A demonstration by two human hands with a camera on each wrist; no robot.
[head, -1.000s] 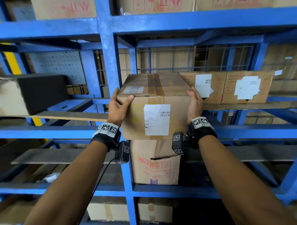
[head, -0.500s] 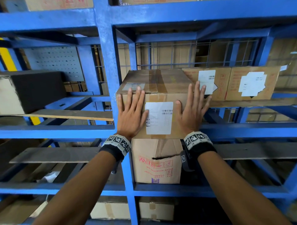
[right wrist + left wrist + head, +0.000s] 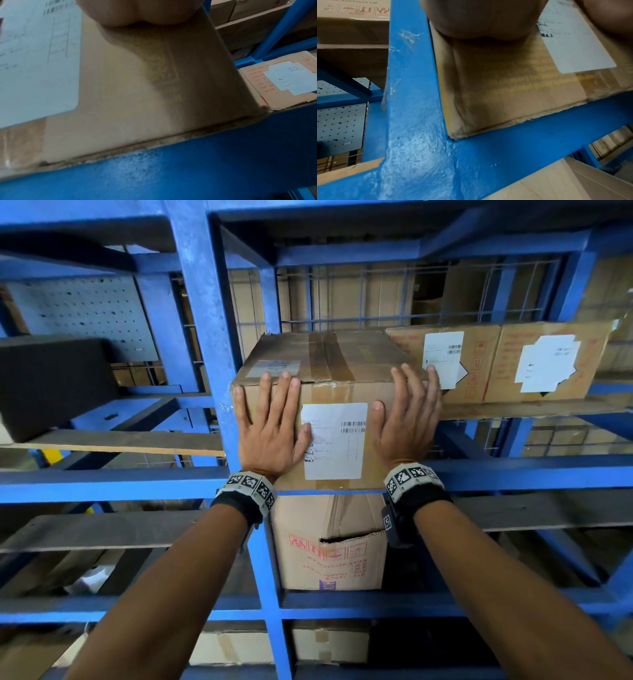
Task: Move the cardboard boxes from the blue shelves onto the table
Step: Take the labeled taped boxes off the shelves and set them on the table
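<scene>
2 flat hands, left hand (image 3: 270, 422), right hand (image 3: 406, 419), fingers (image 3: 281, 392) straight against cardboard box (image 3: 335, 361)

Shelf frame (image 3: 205, 344): bright blue paint, scuffed whitish in patches on the upright.
Taped box (image 3: 329, 364): plain brown cardboard, a glossy brown tape strip down the top, faint yellow print on the front.
Front label (image 3: 337, 440): white, with black barcodes and fine grey lines.
Lower box (image 3: 332, 546): tan cardboard with red handling symbols and red lettering.
Two side boxes (image 3: 496, 364): light brown with red print, each with a white sticker.
Wristbands (image 3: 251, 486): black straps, white squares with black checker-like markers.
Pegboard (image 3: 82, 313): pale grey, dotted with dark holes.
Shelf boards (image 3: 113, 441): dull grey-brown wood.
</scene>
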